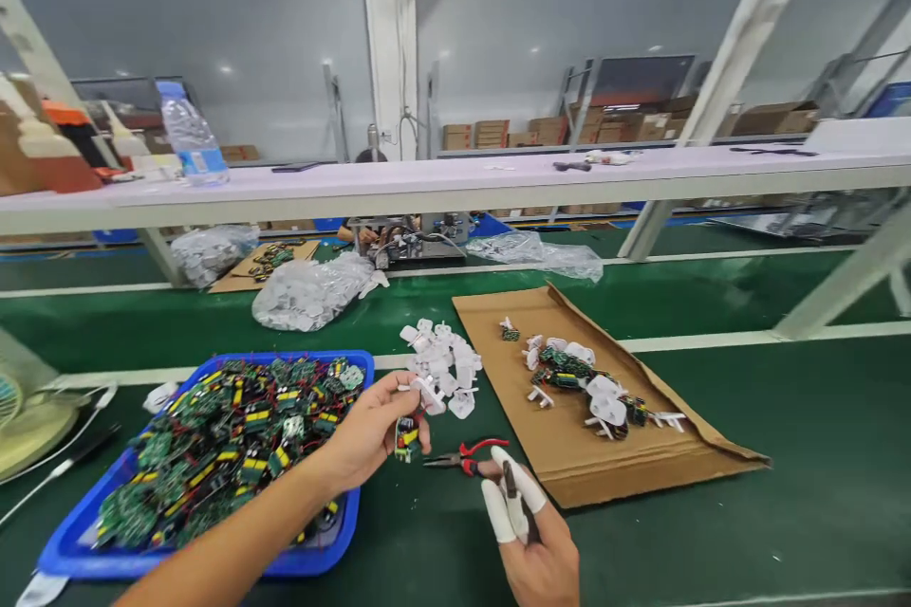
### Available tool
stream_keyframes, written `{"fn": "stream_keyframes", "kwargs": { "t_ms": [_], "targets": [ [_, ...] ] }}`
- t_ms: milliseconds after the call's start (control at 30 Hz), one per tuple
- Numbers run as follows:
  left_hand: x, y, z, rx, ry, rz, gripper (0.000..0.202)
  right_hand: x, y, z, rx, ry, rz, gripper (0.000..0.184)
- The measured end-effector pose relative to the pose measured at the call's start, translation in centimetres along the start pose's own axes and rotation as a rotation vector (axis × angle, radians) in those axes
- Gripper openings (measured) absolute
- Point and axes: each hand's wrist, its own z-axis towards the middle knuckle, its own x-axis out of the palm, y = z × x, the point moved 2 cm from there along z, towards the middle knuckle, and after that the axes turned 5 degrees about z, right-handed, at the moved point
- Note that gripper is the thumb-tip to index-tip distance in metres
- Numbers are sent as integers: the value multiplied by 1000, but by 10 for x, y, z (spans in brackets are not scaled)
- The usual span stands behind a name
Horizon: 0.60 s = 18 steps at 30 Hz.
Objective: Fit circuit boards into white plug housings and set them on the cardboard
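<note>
My left hand (377, 427) pinches a white plastic plug piece (428, 395), with a small green circuit board (407, 438) hanging below it. White finger cots cover several fingertips of my right hand (530, 522), which is closed around a slim dark tool (510, 479); its exact kind is unclear. Just beyond that hand lie red-handled pliers (466, 459) on the green bench. A pile of white plug pieces (442, 356) sits behind my left hand. To the left, a blue tray (356, 493) is heaped with circuit boards (263, 417).
On the right, a cardboard sheet (498, 332) bears plug pieces joined with boards (569, 365). Bags of white parts (313, 289) stand farther back. A shelf (427, 185) crosses above, with a water bottle (191, 137). A fan (28, 417) is at far left.
</note>
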Motion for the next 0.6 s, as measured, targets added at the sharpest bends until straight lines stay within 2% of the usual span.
{"fn": "stream_keyframes", "kwargs": {
  "t_ms": [67, 167, 300, 367, 500, 600],
  "targets": [
    [-4, 9, -28, -49, -41, -92, 33, 18, 19, 13, 22, 35, 75, 37],
    [-13, 25, -62, -76, -133, -211, 32, 46, 45, 26, -26, 170, 159, 35],
    [-33, 39, -87, -118, -329, -325, 40, 77, 67, 26, -146, 334, 213, 33],
    [-43, 41, -94, -122, -385, -334, 44, 90, 72, 23, -180, 379, 203, 34],
    [-58, 44, -105, -12, -481, -231, 52, 107, 75, 22, -278, 364, 138, 36],
    [-65, 48, -114, 38, -494, -5, 45, 114, 78, 24, -369, 349, 48, 38]
  ]
}}
